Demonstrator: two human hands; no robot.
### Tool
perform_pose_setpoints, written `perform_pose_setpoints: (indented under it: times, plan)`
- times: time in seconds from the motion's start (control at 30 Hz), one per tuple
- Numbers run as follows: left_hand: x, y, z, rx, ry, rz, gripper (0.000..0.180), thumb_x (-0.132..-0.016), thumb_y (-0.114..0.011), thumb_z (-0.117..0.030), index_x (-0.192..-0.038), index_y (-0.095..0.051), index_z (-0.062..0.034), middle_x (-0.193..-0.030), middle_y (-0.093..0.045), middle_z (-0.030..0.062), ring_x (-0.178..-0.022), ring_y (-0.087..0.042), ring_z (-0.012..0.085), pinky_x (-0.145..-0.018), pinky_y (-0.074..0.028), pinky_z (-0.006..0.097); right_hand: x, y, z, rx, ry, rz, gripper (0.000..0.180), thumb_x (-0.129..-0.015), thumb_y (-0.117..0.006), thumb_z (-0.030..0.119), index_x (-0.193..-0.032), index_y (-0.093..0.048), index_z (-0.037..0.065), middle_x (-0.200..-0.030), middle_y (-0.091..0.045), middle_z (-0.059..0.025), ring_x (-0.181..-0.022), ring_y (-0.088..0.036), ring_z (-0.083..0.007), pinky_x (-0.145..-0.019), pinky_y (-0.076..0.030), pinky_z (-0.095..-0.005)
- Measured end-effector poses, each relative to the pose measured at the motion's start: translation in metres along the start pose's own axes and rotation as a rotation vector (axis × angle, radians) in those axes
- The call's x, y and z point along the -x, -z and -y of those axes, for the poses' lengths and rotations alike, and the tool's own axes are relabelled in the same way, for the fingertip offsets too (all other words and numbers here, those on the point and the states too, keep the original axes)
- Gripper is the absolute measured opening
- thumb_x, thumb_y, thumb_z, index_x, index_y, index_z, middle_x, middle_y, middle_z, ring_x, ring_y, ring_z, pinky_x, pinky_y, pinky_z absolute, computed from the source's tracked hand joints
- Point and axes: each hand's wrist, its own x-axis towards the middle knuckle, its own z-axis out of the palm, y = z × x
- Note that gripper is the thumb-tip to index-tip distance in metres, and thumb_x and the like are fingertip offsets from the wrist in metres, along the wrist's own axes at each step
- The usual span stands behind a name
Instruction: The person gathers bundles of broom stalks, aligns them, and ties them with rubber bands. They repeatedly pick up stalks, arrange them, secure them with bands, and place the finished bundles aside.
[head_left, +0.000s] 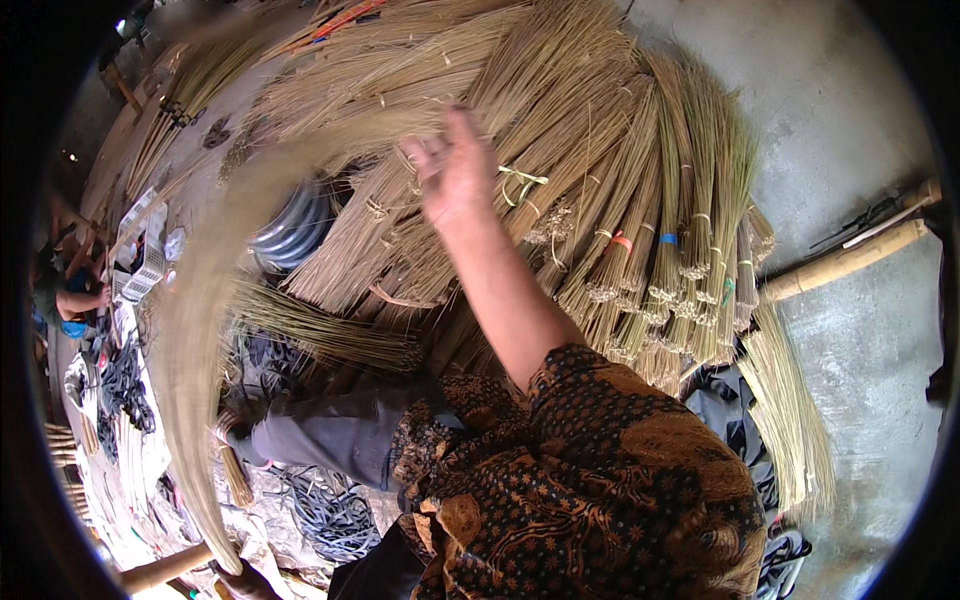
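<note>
A long, curved bundle of thin straw-coloured stalks (190,360) sweeps from the lower left up to the top middle, smeared by motion. Its narrow end is gripped in my left hand (247,580), dark and partly cut off at the bottom edge. My right hand (458,175) is stretched out near the bundle's loose far end, its fingers apart and slightly blurred. Whether those fingertips touch the stalks I cannot tell. Below that hand lies a big heap of tied stalk bundles (560,130), some bound with coloured bands.
A bamboo pole (845,260) leans at the right by the grey wall (870,400). Coiled grey hose (295,230) lies left of the heap. Dark strips (335,515) are piled beside my leg (330,430). Another person (75,290) sits at far left near a white crate (140,260).
</note>
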Motion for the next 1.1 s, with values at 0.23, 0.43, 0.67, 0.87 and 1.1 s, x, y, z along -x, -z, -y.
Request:
perform_pose_setpoints:
  times: [0.23,0.43,0.67,0.87,1.1]
  plan:
    - [0.046,-0.008,-0.006,0.597,0.446,0.107,0.04,-0.095,-0.062,-0.001,-0.134,-0.051,0.0032,-0.088,-0.061,0.008,-0.076,-0.056,0.0149,-0.067,-0.048,0.029,-0.073,0.102,0.017,0.143,0.024,-0.079,0.059,-0.09,-0.075,0.052,-0.119,-0.054,0.006,-0.097,-0.062,-0.012,-0.077,-0.062,-0.0228,-0.066,-0.057,-0.0378]
    - [0.062,0.066,-0.161,1.039,0.861,0.148,0.025,-0.093,-0.07,-0.013,-0.071,-0.058,-0.0093,-0.064,-0.058,-0.0014,-0.056,-0.055,0.0089,-0.052,-0.045,0.028,-0.04,0.067,-0.119,0.37,-0.23,-0.009,0.061,-0.105,-0.054,0.041,-0.15,-0.036,0.003,-0.129,-0.05,-0.0164,-0.11,-0.06,-0.0297,-0.099,-0.057,-0.0469]
    - [0.065,0.114,-0.236,0.937,1.138,0.205,0.014,-0.092,-0.07,-0.017,-0.083,-0.066,-0.0074,-0.067,-0.063,0.0008,-0.056,-0.057,0.0111,-0.053,-0.045,0.029,0.282,0.076,-0.314,0.728,-0.924,1.423,0.07,-0.099,-0.067,0.052,-0.145,-0.046,0.003,-0.123,-0.062,-0.0104,-0.101,-0.07,-0.0206,-0.074,-0.059,-0.0277]
    - [0.107,0.035,-0.248,1.235,1.206,0.201,0.015,-0.089,-0.077,-0.016,-0.088,-0.074,-0.0018,-0.072,-0.068,0.0051,-0.061,-0.062,0.0137,-0.057,-0.049,0.03,0.371,0.134,-0.33,1.006,-1.17,1.555,0.055,-0.105,-0.054,0.057,-0.109,-0.066,0.004,-0.089,-0.061,-0.002,-0.073,-0.06,-0.01,-0.058,-0.051,-0.0273]
    - [0.171,-0.089,-0.253,1.199,1.557,0.5,0.029,-0.091,-0.075,-0.025,-0.095,-0.073,0.0035,-0.082,-0.072,0.0116,-0.066,-0.068,0.0213,-0.056,-0.054,0.037,0.346,0.202,-0.331,1.3,-1.214,1.654,0.046,-0.097,-0.07,0.05,-0.078,-0.065,0.009,-0.067,-0.053,0.0046,-0.06,-0.047,-0.0072,-0.054,-0.038,-0.028]
